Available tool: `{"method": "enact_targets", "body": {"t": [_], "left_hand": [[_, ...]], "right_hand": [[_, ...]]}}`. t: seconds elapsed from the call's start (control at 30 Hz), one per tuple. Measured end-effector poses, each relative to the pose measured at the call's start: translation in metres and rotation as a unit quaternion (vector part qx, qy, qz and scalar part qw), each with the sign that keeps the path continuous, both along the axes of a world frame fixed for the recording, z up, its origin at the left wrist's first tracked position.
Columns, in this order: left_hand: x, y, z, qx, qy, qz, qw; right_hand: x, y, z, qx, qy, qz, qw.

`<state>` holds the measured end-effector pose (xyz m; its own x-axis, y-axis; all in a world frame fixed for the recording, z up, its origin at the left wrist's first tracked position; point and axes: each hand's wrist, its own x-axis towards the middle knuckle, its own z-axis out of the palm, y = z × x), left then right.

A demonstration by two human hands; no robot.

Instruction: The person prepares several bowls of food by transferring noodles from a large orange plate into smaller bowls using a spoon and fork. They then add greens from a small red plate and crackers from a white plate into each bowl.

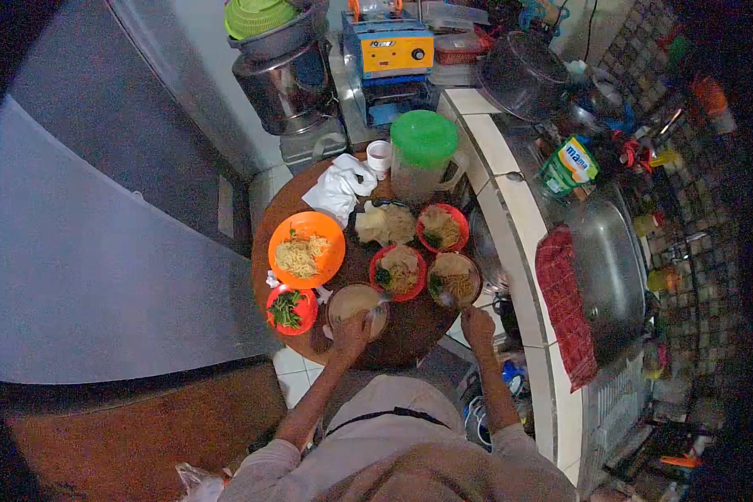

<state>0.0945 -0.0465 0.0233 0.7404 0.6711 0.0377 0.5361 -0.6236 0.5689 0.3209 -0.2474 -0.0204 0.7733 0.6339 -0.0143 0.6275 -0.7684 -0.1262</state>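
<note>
On the round brown table (403,343) stand several bowls. My left hand (351,332) reaches over the near rim of a bowl with a pale inside (347,299), its fingers bent together. By the right edge of the table, my right hand (478,326) is closed, just below a bowl of noodles and greens (456,284). What either hand holds I cannot tell. Two red bowls of noodles (403,274) (443,227) sit farther back. To the left are an orange plate of noodles (305,251) and a red plate of greens (287,309).
A pitcher with a green lid (424,146), a white cup (379,156) and a white plastic bag (340,186) stand at the back of the table. On the right runs a tiled counter (514,209) with a sink (612,276) and a red cloth (563,301).
</note>
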Motion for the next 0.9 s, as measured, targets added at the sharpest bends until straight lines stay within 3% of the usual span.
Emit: {"method": "enact_targets", "body": {"t": [0.1, 0.13, 0.2, 0.3, 0.43, 0.5, 0.83, 0.9], "left_hand": [[0.0, 0.002, 0.018, -0.101, 0.087, 0.005, 0.991], [-0.001, 0.001, 0.015, -0.101, 0.086, 0.005, 0.991], [-0.004, -0.003, 0.006, 0.049, 0.056, -0.016, 0.997], [-0.005, -0.005, 0.002, 0.019, 0.025, -0.033, 0.999], [0.0, -0.005, 0.012, 0.001, 0.085, -0.027, 0.996], [0.002, -0.004, 0.008, -0.106, 0.08, -0.01, 0.991], [-0.003, -0.006, -0.003, -0.061, 0.088, -0.041, 0.993], [-0.005, -0.008, -0.002, -0.06, 0.099, -0.041, 0.992]], "right_hand": [[0.001, -0.003, 0.01, -0.004, -0.015, -0.02, 1.0], [0.003, -0.003, 0.017, -0.004, -0.015, -0.02, 1.0], [0.01, -0.002, 0.03, -0.034, -0.031, -0.054, 0.997], [0.025, -0.008, 0.026, 0.044, -0.077, 0.002, 0.996], [0.025, -0.002, 0.032, 0.011, -0.079, -0.034, 0.996], [0.029, -0.001, 0.027, -0.023, -0.045, -0.03, 0.998], [0.03, -0.004, 0.012, -0.04, -0.015, -0.055, 0.998], [0.028, -0.007, 0.006, 0.067, -0.015, -0.071, 0.995]]}}
